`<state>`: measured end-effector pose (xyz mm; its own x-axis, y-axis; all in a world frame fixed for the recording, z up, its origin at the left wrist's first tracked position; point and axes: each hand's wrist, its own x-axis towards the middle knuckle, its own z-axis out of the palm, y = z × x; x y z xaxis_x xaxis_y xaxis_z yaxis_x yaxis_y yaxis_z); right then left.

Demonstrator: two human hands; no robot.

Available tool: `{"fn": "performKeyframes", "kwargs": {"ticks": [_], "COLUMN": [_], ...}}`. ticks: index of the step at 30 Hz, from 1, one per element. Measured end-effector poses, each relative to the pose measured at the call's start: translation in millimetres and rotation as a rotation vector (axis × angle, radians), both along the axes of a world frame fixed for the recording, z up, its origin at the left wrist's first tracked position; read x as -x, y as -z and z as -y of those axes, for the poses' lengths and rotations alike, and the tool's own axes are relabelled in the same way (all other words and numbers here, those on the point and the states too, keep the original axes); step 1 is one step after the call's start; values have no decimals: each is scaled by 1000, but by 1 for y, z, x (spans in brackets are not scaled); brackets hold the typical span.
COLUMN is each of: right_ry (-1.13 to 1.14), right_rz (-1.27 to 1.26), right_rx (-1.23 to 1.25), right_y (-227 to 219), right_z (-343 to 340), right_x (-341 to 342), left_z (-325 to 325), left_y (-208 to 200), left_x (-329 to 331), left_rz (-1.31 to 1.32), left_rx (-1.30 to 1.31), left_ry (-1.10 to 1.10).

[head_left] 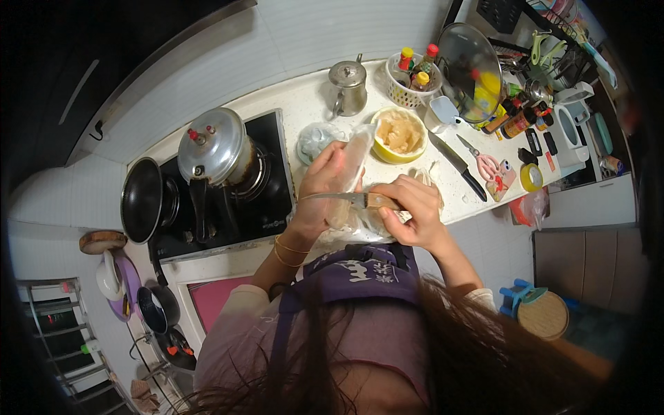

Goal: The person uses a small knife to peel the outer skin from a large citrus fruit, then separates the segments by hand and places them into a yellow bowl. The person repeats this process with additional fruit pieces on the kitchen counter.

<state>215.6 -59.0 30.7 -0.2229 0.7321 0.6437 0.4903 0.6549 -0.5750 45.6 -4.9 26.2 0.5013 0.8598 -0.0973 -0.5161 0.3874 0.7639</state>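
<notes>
My left hand [324, 178] is wrapped round a long, pale, translucent piece [356, 155], filmy like thin plastic; I cannot make out its kind. In my right hand [413, 211] is a small knife [382, 201], gripped by its wooden handle. Its thin blade points left across the pale piece and my left palm. Just beyond my hands stands a round yellow container [389, 153], bowl or rind, with beige lumpy contents. A clear plastic bag [319, 140] lies behind my left hand. Pale scraps [434, 173] lie beyond my right hand.
On the left, a pressure cooker [213, 146] and a black frying pan [142, 200] sit on the black hob. A metal pot [348, 88] and a bottle basket [408, 93] stand behind. To the right lie a large knife [458, 166], pink scissors [487, 166] and yellow tape [531, 178].
</notes>
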Motion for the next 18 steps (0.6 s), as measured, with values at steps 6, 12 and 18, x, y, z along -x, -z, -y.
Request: {"fn": "performKeyframes", "kwargs": {"ticks": [6, 12, 18], "right_ry": [-6, 3, -55], "right_rz": [-5, -7, -192], "right_rx": [-9, 19, 258], "right_y": [2, 5, 7], "right_z": [-4, -2, 4], "right_x": [-4, -5, -7], "left_z": [1, 0, 1], "left_y": [0, 3, 5], "left_x": [3, 4, 0], "left_rz": [-25, 16, 92], "left_rx": [11, 36, 66], "left_ry": [-27, -20, 30]}}
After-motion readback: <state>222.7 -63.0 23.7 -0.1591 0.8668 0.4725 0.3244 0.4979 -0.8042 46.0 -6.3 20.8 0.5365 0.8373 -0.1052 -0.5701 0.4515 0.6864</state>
